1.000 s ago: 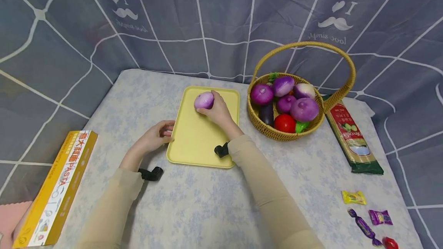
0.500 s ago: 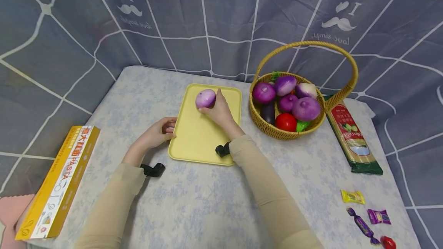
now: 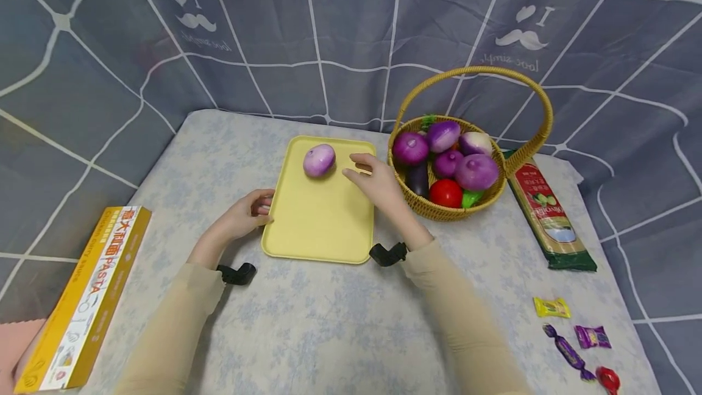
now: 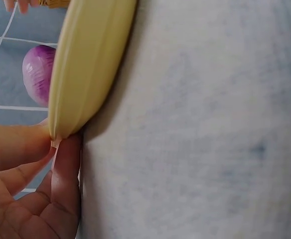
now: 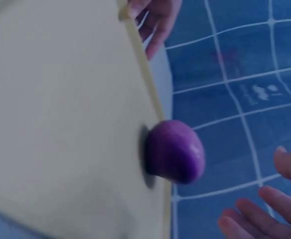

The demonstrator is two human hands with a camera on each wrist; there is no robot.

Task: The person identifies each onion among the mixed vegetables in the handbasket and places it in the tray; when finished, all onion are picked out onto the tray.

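Note:
A glossy purple-and-white onion (image 3: 319,160) lies on the upper left part of a yellow tray (image 3: 318,224). My left hand (image 3: 238,218) pinches the tray's left edge; in the left wrist view the thumb is on the upper side of the rim and the fingers (image 4: 66,172) are underneath. Over the tray's right side is my right hand (image 3: 382,188), holding nothing, its fingers spread and pointing toward the onion. The right wrist view shows a gap between that hand's fingers (image 5: 265,214) and the onion.
Right of the tray stands a wicker basket (image 3: 433,211) of onions, an eggplant and a tomato. Beyond it lies a red-and-green packet (image 3: 548,212). Several wrapped candies (image 3: 567,349) are at the front right, a pasta box (image 3: 85,297) at the left. A grey curtain (image 3: 351,29) hangs behind.
My right hand has let go of the onion and drawn back to the right. The onion stays on the tray, and my left hand keeps its place at the tray's edge.

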